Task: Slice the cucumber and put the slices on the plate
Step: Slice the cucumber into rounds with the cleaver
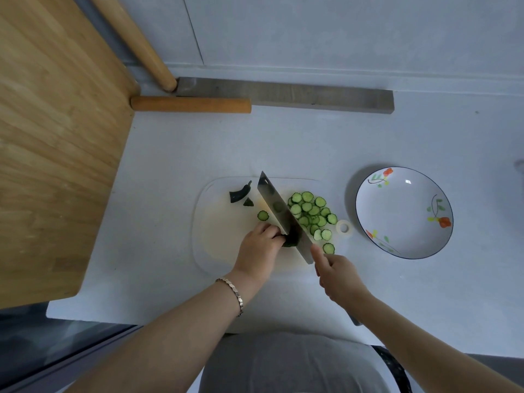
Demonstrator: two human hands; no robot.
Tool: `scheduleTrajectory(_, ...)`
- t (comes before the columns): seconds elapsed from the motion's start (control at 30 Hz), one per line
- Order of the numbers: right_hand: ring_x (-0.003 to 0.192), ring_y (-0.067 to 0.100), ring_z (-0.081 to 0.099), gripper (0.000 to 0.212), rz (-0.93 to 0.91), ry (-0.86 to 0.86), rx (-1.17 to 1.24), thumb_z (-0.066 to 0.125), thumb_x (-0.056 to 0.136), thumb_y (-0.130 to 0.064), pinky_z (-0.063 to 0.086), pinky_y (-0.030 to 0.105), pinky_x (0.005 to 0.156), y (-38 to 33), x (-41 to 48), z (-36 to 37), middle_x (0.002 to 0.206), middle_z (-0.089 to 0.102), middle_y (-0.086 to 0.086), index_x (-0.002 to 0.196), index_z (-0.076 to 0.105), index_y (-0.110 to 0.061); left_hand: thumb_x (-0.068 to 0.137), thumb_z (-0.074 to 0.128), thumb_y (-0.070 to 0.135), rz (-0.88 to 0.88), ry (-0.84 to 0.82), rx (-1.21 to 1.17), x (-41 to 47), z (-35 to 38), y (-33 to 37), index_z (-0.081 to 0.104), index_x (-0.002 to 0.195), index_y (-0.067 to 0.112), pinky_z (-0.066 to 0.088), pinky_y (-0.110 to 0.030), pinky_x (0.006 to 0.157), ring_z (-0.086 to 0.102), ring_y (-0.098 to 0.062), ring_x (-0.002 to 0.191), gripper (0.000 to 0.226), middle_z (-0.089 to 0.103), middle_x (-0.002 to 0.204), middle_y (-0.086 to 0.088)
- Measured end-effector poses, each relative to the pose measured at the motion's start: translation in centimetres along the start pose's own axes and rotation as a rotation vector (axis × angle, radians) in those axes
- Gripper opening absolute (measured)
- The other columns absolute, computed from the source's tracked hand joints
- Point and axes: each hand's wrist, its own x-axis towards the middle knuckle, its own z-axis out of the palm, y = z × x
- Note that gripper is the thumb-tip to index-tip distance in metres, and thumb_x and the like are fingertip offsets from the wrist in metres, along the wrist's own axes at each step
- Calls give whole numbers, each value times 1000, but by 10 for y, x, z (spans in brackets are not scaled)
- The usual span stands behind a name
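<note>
A short dark green cucumber stub (291, 241) lies on the white cutting board (215, 245). My left hand (259, 249) pinches it from the left. My right hand (338, 275) grips the handle of a wide cleaver (280, 214), forefinger along the blade, whose edge rests against the stub. A pile of several round slices (310, 212) lies right of the blade, one slice (263, 215) left of it and another (328, 247) near my right hand. The flowered white plate (404, 212) stands to the right with nothing on it.
Cut-off cucumber ends (240, 194) lie at the board's far left. A wooden stool (51, 137) with legs (190, 104) crowds the left side. A grey bar (312, 97) lies along the back wall. The counter's front edge is near my body.
</note>
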Motion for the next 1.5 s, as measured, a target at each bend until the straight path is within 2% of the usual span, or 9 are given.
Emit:
scheduleTrajectory(0.13, 47, 20, 31, 55, 53, 20, 148, 41, 87, -59, 31, 26, 48, -4, 0, -4, 53, 37, 5, 65, 40, -9, 56, 79, -8, -24, 22, -30, 5, -1, 4, 70, 68, 6, 49, -24, 45, 41, -14, 78, 21, 66, 70, -4)
scheduleTrajectory(0.27, 38, 15, 27, 55, 84, 3, 231, 42, 88, -59, 25, 19, 40, -14, -4, -21, 48, 33, 1, 60, 38, -12, 45, 84, -8, -21, -4, -9, 12, -1, 7, 69, 62, 8, 45, -18, 45, 49, -12, 73, 27, 65, 68, -2)
scheduleTrajectory(0.5, 38, 15, 29, 54, 63, -22, 134, 41, 89, -58, 27, 19, 40, -12, -12, -24, 47, 35, 2, 62, 39, -11, 42, 86, -6, 12, -76, 44, 12, -5, 9, 71, 61, 9, 46, -17, 42, 61, -19, 62, 29, 64, 65, -2)
scheduleTrajectory(0.77, 56, 22, 29, 53, -9, 58, -20, 38, 88, -58, 29, 33, 59, -4, -5, -3, 62, 33, 10, 60, 28, -14, 47, 84, -4, -21, -81, 39, 12, -6, 11, 71, 67, 9, 44, -17, 44, 61, -22, 66, 27, 64, 68, -2)
scheduleTrajectory(0.93, 54, 21, 30, 55, 7, 45, 18, 38, 87, -60, 29, 31, 56, -3, -1, -2, 60, 35, 10, 65, 36, -10, 58, 75, -11, -25, -52, -7, 8, -9, 9, 72, 78, 4, 50, -23, 46, 61, -29, 73, 25, 64, 77, -10)
scheduleTrajectory(1.03, 44, 18, 28, 52, 65, 24, 159, 41, 89, -57, 28, 24, 45, -7, -3, -11, 52, 34, 5, 68, 38, -9, 59, 72, -15, -38, -47, -42, 5, -4, 5, 71, 87, 4, 53, -30, 46, 47, -22, 83, 33, 64, 80, -13)
scheduleTrajectory(1.13, 41, 16, 26, 51, 61, -17, 205, 42, 89, -56, 25, 20, 42, -11, -8, -17, 52, 33, 4, 69, 39, -10, 53, 75, -18, -42, -24, -53, 7, 0, 2, 71, 80, 4, 53, -26, 46, 40, -17, 81, 35, 64, 74, -10)
scheduleTrajectory(1.3, 44, 18, 29, 51, 5, -17, 118, 40, 90, -56, 27, 24, 45, -9, -12, -15, 52, 34, 6, 69, 41, -10, 51, 81, -10, -20, -37, -17, 10, -5, 6, 72, 72, 5, 53, -23, 44, 63, -28, 72, 27, 64, 68, -7)
scheduleTrajectory(1.5, 54, 21, 27, 53, -26, 46, 10, 39, 88, -59, 27, 32, 56, -7, -2, -6, 60, 31, 8, 62, 31, -13, 52, 80, -10, -44, -13, -9, 10, 0, 4, 71, 71, 7, 51, -23, 42, 57, -23, 75, 27, 64, 68, -5)
